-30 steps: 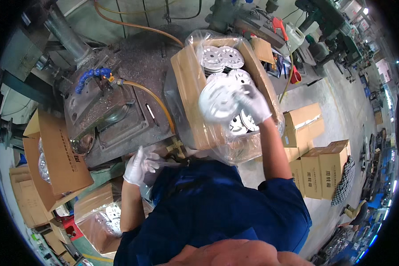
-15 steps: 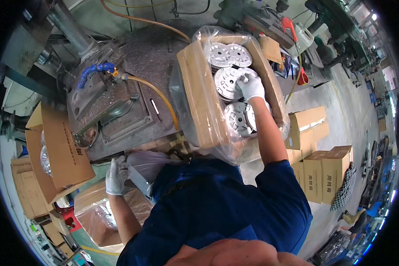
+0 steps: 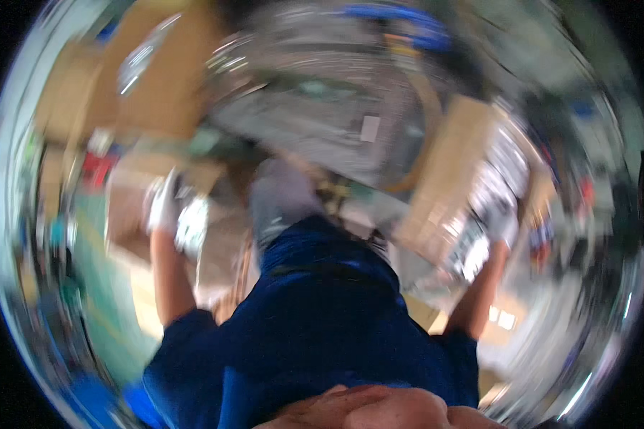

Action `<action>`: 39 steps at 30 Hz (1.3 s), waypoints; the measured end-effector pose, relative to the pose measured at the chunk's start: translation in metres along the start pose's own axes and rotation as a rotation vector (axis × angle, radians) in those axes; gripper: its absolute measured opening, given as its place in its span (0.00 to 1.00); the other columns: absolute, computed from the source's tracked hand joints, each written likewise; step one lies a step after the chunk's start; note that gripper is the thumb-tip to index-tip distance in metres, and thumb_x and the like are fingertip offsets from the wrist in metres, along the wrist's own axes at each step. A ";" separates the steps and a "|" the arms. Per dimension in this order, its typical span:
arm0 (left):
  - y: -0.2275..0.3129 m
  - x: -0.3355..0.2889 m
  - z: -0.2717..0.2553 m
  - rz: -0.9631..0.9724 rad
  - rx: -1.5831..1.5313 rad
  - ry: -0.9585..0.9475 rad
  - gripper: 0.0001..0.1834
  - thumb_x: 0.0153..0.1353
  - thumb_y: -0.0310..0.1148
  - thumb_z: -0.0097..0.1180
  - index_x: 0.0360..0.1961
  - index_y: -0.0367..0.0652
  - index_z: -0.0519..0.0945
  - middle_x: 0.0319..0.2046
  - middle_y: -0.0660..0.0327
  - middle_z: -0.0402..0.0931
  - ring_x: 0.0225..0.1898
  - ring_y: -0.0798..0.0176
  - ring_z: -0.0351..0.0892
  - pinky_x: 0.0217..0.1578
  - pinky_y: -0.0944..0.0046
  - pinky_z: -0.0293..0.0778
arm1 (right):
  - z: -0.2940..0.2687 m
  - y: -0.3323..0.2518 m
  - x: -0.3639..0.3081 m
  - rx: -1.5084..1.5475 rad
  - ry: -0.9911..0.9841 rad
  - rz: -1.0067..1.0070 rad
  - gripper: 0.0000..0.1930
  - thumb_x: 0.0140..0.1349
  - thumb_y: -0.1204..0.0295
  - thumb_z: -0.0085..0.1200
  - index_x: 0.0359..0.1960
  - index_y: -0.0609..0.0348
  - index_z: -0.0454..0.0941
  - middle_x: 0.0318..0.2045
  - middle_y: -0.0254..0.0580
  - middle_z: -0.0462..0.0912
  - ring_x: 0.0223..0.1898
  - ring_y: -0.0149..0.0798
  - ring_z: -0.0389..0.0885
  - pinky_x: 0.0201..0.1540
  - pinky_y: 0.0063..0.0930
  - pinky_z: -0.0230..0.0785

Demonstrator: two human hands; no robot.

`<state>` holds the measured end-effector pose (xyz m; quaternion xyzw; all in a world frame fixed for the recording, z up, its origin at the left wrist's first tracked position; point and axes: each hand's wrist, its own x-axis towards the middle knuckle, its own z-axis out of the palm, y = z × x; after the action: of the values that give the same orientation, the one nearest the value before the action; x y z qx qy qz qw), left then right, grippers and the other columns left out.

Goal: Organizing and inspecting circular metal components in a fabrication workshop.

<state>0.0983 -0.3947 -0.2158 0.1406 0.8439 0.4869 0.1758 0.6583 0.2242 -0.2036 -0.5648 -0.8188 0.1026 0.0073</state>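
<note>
Reaching with the white-gloved left hand [image 3: 163,206] to an open brown cardboard box [image 3: 125,214] at lower left, near a blurred silvery metal piece [image 3: 192,229]. Reaching with the white-gloved right hand [image 3: 504,225] to a plastic-lined brown cardboard carton [image 3: 444,189] at right, close to shiny silver metal parts [image 3: 472,252] inside. Cannot tell, through motion blur, the spread or grip of either hand. Wearing a dark-blue short-sleeved shirt [image 3: 322,329]. Facing a grey metal machine bed [image 3: 300,125] bearing a small white rectangle [image 3: 369,129], with a bright blue hose [image 3: 401,21] beyond.
</note>
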 end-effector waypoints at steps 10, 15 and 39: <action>-0.169 -0.023 -0.097 -0.757 -1.063 0.774 0.21 0.65 0.47 0.49 0.54 0.48 0.71 0.40 0.58 0.78 0.36 0.58 0.79 0.34 0.57 0.76 | -0.029 0.005 0.007 0.201 0.096 0.000 0.19 0.60 0.62 0.59 0.44 0.68 0.78 0.39 0.44 0.83 0.35 0.37 0.81 0.39 0.30 0.74; -0.340 -0.040 -0.120 -0.800 -0.269 0.703 0.30 0.64 0.50 0.48 0.59 0.37 0.67 0.47 0.53 0.76 0.47 0.54 0.76 0.47 0.57 0.73 | -0.016 0.029 0.026 0.546 0.087 0.173 0.17 0.60 0.64 0.59 0.45 0.62 0.79 0.40 0.42 0.83 0.35 0.37 0.81 0.36 0.30 0.78; -0.154 -0.055 -0.040 -0.332 1.698 -0.796 0.27 0.63 0.50 0.48 0.61 0.54 0.71 0.64 0.68 0.65 0.64 0.64 0.64 0.63 0.61 0.60 | -0.109 -0.110 -0.040 0.457 0.246 -0.016 0.20 0.69 0.66 0.47 0.60 0.61 0.68 0.58 0.47 0.73 0.52 0.41 0.76 0.46 0.33 0.76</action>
<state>0.1200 -0.5226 -0.3230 0.2551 0.8034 -0.4032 0.3563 0.5851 0.1673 -0.0737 -0.5502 -0.7718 0.2151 0.2352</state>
